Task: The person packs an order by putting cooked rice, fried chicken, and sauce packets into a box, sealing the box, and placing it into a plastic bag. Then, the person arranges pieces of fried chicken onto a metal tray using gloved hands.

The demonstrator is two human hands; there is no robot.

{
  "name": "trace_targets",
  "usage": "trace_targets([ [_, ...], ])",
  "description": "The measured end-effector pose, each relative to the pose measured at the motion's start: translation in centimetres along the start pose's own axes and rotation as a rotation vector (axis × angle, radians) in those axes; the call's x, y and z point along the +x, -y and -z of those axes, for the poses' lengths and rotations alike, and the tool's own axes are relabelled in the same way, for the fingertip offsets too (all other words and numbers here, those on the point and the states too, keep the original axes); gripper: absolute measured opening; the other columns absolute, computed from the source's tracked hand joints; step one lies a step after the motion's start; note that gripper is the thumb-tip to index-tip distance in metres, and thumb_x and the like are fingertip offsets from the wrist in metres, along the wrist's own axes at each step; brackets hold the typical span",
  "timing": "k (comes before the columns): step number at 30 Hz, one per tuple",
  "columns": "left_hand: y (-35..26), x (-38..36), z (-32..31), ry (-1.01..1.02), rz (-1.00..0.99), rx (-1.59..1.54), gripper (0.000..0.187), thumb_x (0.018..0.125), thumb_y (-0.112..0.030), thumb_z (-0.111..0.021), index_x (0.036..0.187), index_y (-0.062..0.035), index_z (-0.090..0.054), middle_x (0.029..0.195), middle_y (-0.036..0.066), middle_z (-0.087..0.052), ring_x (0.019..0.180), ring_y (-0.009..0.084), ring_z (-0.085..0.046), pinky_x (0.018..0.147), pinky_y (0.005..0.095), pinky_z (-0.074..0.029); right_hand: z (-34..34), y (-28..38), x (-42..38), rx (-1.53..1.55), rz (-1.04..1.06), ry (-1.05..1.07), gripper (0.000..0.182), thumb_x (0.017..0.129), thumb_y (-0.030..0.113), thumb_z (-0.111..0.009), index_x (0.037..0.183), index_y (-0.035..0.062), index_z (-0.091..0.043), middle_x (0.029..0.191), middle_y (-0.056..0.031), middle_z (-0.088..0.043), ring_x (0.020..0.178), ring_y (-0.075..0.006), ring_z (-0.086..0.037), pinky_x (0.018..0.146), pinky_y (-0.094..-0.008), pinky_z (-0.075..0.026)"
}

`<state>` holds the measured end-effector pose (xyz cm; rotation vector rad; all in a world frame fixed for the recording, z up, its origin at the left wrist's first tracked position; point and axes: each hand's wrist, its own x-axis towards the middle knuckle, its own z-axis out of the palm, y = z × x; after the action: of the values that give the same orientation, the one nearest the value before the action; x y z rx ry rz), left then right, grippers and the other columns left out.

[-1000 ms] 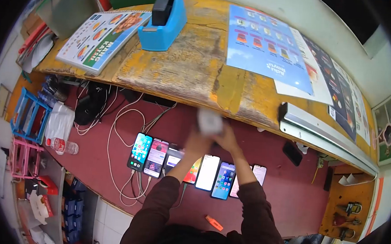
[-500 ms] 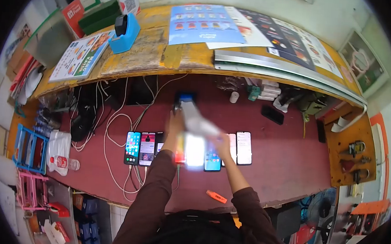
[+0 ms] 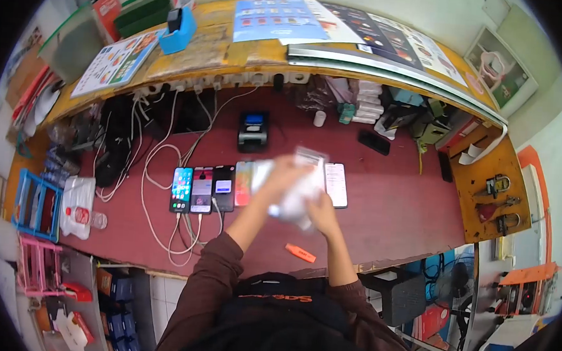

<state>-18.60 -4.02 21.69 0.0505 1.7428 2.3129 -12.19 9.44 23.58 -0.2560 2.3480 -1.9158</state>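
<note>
A crumpled-looking, motion-blurred strip of receipt paper [image 3: 311, 159] is held between my hands above the row of phones. My left hand [image 3: 285, 177] closes on the paper from the left. Lower and to the right, my right hand [image 3: 322, 213] has its fingers closed on the same paper. Behind them stands a small black receipt printer [image 3: 253, 135] with a blue-lit screen. Left of my hands lie a phone with a home screen [image 3: 181, 189], a second lit phone [image 3: 202, 190], a black phone [image 3: 223, 190] and a red-screened phone [image 3: 244, 183]. A white-screened phone [image 3: 335, 186] lies to the right.
An orange highlighter [image 3: 301, 252] lies near the table's front edge. White charging cables [image 3: 148, 196] loop over the left side. A dark phone [image 3: 374, 142] and paper rolls [image 3: 369, 107] sit at the back under the wooden shelf [image 3: 204, 56].
The paper has moved away from the printer, toward me and to the right. My left hand has left the printer's side and joined my right hand at the paper. The view has shifted.
</note>
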Motion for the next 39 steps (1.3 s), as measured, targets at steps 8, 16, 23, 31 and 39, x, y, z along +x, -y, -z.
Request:
trace_targets([
  [8, -3.8, -0.6, 8.1, -0.478, -0.346, -0.085, 0.013, 0.082, -0.013, -0.061, 0.09, -0.0024, -0.062, 0.08, 0.003, -0.063, 0.068, 0.0091, -0.059, 0.059, 0.0247, -0.047, -4.3, -0.7, -1.8, -0.09, 0.13, -0.144, 0.03, 0.089, 0.023, -0.051, 0.068, 0.0015, -0.052, 0.059, -0.0075, -0.052, 0.051, -0.0092, -0.045, 0.044, -0.0294, -0.033],
  [16, -4.8, 2.8, 7.2, -0.522, -0.42, 0.141, 0.022, 0.082, -0.008, -0.06, 0.101, 0.0013, -0.058, 0.093, 0.007, -0.062, 0.082, 0.0149, -0.061, 0.073, 0.0289, -0.049, -1.2, 6.7, -7.6, -0.347, 0.976, 0.282, 0.016, 0.076, 0.017, -0.064, 0.066, 0.0098, -0.054, 0.06, -0.0058, -0.053, 0.05, -0.0213, -0.051, 0.045, -0.0314, -0.038],
  [23, -15.1, 6.1, -5.9, -0.29, -0.963, 0.318, 0.059, 0.073, -0.003, -0.064, 0.125, -0.0056, -0.037, 0.091, 0.013, -0.063, 0.088, 0.0215, -0.061, 0.077, 0.0297, -0.045, -1.9, 2.6, -9.9, -0.218, 0.465, 0.085, 0.015, 0.079, 0.014, -0.062, 0.07, 0.005, -0.055, 0.058, -0.0105, -0.054, 0.052, -0.0279, -0.055, 0.047, -0.0351, -0.042],
  [31, -15.9, 7.1, -6.3, -0.77, -0.909, 1.107, 0.028, 0.071, -0.024, -0.066, 0.095, -0.0092, -0.063, 0.094, 0.012, -0.058, 0.092, 0.0286, -0.054, 0.078, 0.039, -0.041, 1.2, -0.2, -11.6, -0.331, 0.343, 0.003, 0.015, 0.082, 0.019, -0.06, 0.074, 0.0062, -0.057, 0.06, -0.0149, -0.055, 0.054, -0.0326, -0.055, 0.047, -0.0366, -0.043],
  [39, -15.2, 8.9, -6.0, -0.407, -1.234, 1.623, 0.048, 0.073, -0.038, -0.063, 0.109, -0.0068, -0.055, 0.098, 0.009, -0.051, 0.093, 0.025, -0.047, 0.081, 0.0394, -0.034, 1.3, -2.0, -12.3, -0.25, 0.146, -0.01, 0.021, 0.087, 0.021, -0.054, 0.075, 0.0027, -0.056, 0.061, -0.019, -0.054, 0.053, -0.0355, -0.054, 0.045, -0.0369, -0.04],
])
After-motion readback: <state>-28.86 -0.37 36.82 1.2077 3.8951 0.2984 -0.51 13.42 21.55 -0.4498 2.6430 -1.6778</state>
